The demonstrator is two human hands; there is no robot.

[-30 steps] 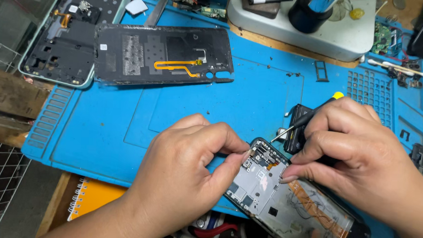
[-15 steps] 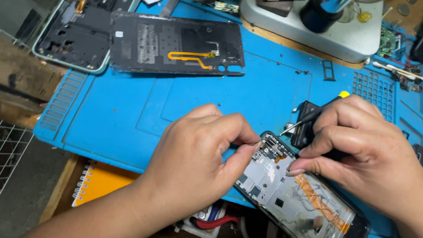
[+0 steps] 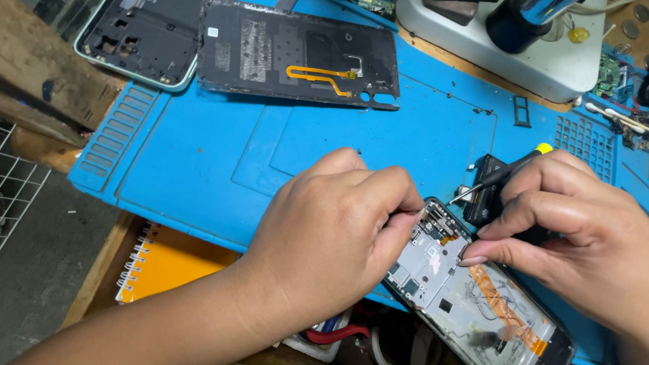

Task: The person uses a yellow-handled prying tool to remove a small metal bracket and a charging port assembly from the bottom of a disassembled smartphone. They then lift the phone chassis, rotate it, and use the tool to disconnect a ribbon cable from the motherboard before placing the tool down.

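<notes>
My left hand [image 3: 333, 230] is curled over the top corner of the opened phone [image 3: 472, 298], its fingers pressed together in a pinch right at the phone's upper edge; what they pinch is too small for me to tell. My right hand [image 3: 570, 237] sits just across from it, on the other side of that same corner, fingers closed around a thin screwdriver [image 3: 496, 175] with a yellow cap, whose metal tip points down toward the phone's top edge between my two hands. The phone lies tilted under both hands on the blue mat [image 3: 216, 156] that covers the surface, its lower end running past my right wrist. Well beyond my left hand lies a dark back cover [image 3: 272, 52] with an orange flex strip, and beside that another phone frame [image 3: 145, 29]. Below my left forearm an orange notebook [image 3: 171, 267] pokes out from under the mat.
</notes>
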